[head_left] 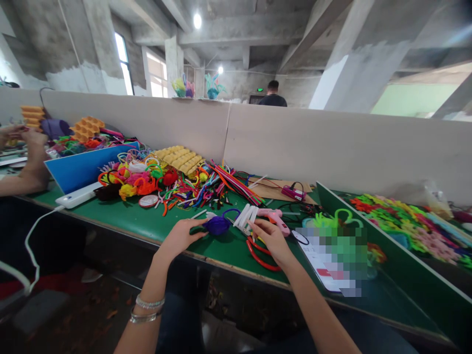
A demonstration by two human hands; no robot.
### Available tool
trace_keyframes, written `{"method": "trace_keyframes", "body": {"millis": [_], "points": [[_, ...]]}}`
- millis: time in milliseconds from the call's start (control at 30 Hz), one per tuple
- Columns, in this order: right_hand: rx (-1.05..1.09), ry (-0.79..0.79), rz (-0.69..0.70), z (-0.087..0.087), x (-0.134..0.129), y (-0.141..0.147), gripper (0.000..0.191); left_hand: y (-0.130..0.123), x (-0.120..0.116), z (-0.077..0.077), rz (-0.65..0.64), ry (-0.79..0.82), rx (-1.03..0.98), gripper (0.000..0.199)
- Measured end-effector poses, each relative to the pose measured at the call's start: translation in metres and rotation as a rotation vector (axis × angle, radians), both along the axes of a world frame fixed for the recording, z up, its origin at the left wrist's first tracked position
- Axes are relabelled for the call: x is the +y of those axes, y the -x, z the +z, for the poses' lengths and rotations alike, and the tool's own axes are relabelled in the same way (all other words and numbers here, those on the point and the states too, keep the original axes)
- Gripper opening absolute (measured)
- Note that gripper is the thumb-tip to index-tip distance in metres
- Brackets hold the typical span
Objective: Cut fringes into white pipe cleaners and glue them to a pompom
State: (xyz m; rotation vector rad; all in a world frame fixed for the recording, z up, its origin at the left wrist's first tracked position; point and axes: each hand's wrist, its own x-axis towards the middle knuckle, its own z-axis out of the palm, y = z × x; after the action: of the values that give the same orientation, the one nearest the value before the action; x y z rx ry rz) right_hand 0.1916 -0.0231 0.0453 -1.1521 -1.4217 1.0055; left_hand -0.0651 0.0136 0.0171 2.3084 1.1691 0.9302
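My left hand (183, 235) has its thumb and fingers closed on a purple fuzzy pipe-cleaner piece (218, 225), rounded, with a curved loop at its upper right. Just right of it, my right hand (271, 239) pinches at the edge of a small bunch of short white strips (246, 216); their exact kind is unclear. Red-handled scissors (262, 265) lie partly beneath my right hand. Behind that hand rests a pink glue gun (276, 216).
Colourful pipe cleaners (236, 183) and finished fuzzy shapes (145, 179) pile up behind. A white power strip (79, 195) stands by a blue divider (90, 164). At right are a phone (320, 265) and a green divider (391, 241). Another person's arm (31, 162) works at far left.
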Motion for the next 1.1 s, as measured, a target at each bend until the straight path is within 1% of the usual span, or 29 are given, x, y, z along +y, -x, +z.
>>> {"method": "trace_keyframes", "body": {"millis": [133, 400, 600, 733, 933, 1033, 1100], "points": [[-0.005, -0.010, -0.001, -0.001, 0.000, 0.000, 0.029, -0.001, 0.001, -0.001, 0.031, -0.021, 0.040, 0.036], [-0.034, -0.014, -0.009, -0.001, 0.000, -0.001, 0.032, -0.001, 0.002, -0.001, 0.026, -0.037, 0.054, 0.033], [-0.026, -0.008, -0.012, 0.000, 0.000, -0.001, 0.032, -0.001, 0.003, -0.004, 0.120, -0.030, 0.084, 0.033], [-0.021, -0.012, -0.005, 0.000, 0.000, 0.000, 0.032, 0.000, 0.003, -0.003, 0.097, -0.002, 0.075, 0.031], [-0.055, -0.021, -0.018, 0.000, 0.000, -0.001, 0.034, 0.005, -0.002, 0.004, 0.114, 0.009, 0.064, 0.033], [-0.054, -0.021, -0.018, 0.000, -0.001, -0.002, 0.034, 0.010, -0.008, 0.012, 0.135, 0.019, 0.019, 0.030], [-0.050, -0.020, -0.016, 0.000, 0.000, -0.004, 0.032, 0.014, -0.012, 0.019, 0.180, 0.036, -0.022, 0.032]]}}
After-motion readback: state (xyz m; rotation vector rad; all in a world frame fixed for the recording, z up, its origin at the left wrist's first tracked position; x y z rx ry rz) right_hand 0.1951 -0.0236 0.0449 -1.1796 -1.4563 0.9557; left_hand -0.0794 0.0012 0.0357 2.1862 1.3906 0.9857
